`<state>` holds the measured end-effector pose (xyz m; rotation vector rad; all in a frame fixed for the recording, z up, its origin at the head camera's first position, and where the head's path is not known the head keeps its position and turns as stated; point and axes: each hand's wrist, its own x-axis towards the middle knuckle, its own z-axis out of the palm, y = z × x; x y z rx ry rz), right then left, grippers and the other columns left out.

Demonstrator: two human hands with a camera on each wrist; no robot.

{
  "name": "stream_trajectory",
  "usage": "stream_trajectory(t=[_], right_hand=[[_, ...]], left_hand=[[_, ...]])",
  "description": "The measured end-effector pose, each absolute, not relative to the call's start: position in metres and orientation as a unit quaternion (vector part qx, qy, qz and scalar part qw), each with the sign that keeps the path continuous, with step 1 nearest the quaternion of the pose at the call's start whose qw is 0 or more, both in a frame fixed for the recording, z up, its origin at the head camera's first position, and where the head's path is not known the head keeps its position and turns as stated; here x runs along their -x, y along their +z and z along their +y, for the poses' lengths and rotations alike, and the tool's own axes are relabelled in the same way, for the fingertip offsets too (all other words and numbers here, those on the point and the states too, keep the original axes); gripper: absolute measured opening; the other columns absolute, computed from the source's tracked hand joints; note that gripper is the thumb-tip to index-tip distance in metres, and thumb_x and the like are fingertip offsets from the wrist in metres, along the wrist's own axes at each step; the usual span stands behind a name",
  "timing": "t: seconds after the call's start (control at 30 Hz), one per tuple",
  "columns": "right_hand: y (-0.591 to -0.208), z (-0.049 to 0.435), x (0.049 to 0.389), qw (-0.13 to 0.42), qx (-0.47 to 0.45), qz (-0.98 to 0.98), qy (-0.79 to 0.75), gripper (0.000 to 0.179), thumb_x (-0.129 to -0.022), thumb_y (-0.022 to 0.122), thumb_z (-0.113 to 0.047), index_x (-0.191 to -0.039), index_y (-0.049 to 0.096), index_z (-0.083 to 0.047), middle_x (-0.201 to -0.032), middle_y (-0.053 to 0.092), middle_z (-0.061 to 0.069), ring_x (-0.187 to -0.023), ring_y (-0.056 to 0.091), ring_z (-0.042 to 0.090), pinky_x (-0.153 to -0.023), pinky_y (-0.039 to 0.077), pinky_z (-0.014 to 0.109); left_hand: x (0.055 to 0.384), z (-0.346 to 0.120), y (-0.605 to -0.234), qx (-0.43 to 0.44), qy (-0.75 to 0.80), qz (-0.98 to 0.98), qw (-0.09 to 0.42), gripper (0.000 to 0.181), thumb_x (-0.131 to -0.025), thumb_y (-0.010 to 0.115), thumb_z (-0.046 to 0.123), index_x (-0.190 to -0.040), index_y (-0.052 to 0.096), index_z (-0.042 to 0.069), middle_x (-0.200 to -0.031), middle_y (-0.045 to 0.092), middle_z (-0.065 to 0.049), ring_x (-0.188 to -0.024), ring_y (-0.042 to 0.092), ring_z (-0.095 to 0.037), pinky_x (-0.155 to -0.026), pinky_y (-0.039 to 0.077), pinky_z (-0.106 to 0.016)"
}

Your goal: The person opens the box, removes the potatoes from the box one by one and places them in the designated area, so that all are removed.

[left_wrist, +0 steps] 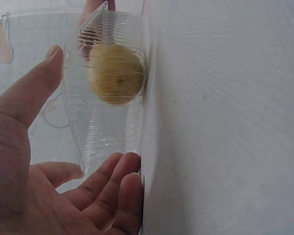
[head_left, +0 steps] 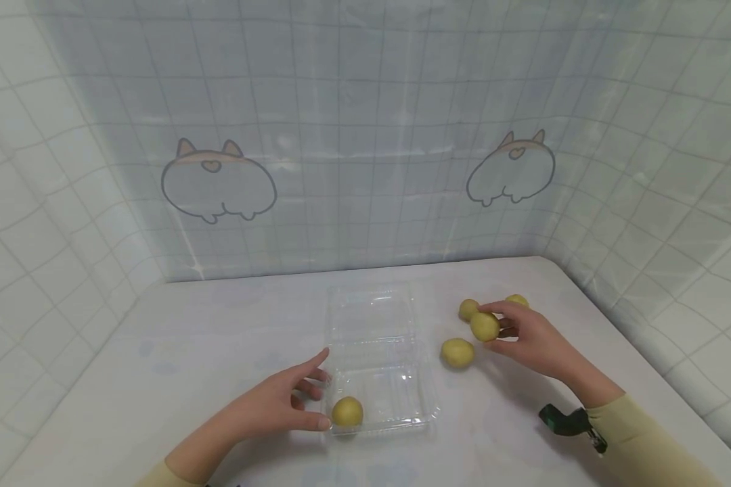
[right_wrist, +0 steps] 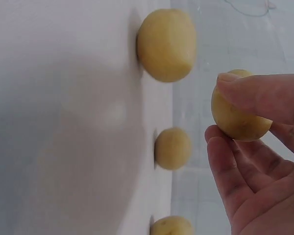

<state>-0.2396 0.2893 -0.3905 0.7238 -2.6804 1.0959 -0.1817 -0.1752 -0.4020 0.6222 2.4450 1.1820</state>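
In the head view my right hand (head_left: 526, 338) holds a yellow potato (head_left: 484, 327) above the table, pinched between thumb and fingers; the right wrist view shows this potato (right_wrist: 235, 110) lifted off the surface. My left hand (head_left: 280, 399) is at the left side of a clear plastic clamshell box (head_left: 396, 396), its fingers spread and its thumb at the rim. One potato (head_left: 347, 412) lies in the near left corner of the box's base; the left wrist view shows that potato (left_wrist: 116, 73) through the ribbed wall. The box's lid (head_left: 370, 311) lies folded back, away from me.
Three more potatoes lie right of the box: one nearer (head_left: 457, 353), a small one (head_left: 468, 310) behind the held potato, and one (head_left: 516, 300) partly hidden by my right hand. A dark green strap piece (head_left: 565, 420) shows at the right wrist. Tile-patterned curtains (head_left: 365, 135) surround the table.
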Motion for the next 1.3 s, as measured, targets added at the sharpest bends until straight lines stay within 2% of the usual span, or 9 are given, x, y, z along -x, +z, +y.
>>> stream_trajectory(t=[0.23, 0.57, 1.3], right_hand=[[-0.395, 0.300, 0.240, 0.058, -0.239, -0.894, 0.374, 0.057, -0.080, 0.083, -0.005, -0.131, 0.059, -0.009, -0.121, 0.058, 0.004, -0.100, 0.066, 0.021, -0.083, 0.056, 0.034], [-0.403, 0.310, 0.237, 0.043, -0.222, -0.904, 0.363, 0.058, -0.080, 0.082, -0.004, -0.133, 0.058, -0.003, -0.131, 0.056, 0.012, -0.103, 0.066, 0.023, -0.086, 0.054, 0.033], [-0.413, 0.323, 0.233, -0.004, -0.164, -0.911, 0.378, 0.059, -0.080, 0.083, -0.011, -0.133, 0.058, -0.004, -0.130, 0.059, 0.015, -0.108, 0.064, 0.032, -0.086, 0.054, 0.039]], left_hand=[[0.183, -0.175, -0.403, -0.219, 0.407, 0.870, 0.174, 0.104, -0.079, 0.082, 0.046, -0.159, 0.021, 0.021, -0.136, 0.054, 0.005, -0.111, 0.058, -0.015, -0.087, 0.050, -0.030], [0.184, -0.175, -0.402, -0.217, 0.405, 0.870, 0.176, 0.104, -0.079, 0.082, 0.045, -0.159, 0.021, 0.021, -0.136, 0.054, 0.005, -0.111, 0.058, -0.016, -0.087, 0.050, -0.030], [0.183, -0.175, -0.404, -0.220, 0.403, 0.872, 0.171, 0.103, -0.079, 0.082, 0.045, -0.159, 0.022, 0.021, -0.135, 0.054, 0.006, -0.109, 0.058, -0.015, -0.086, 0.050, -0.030]])
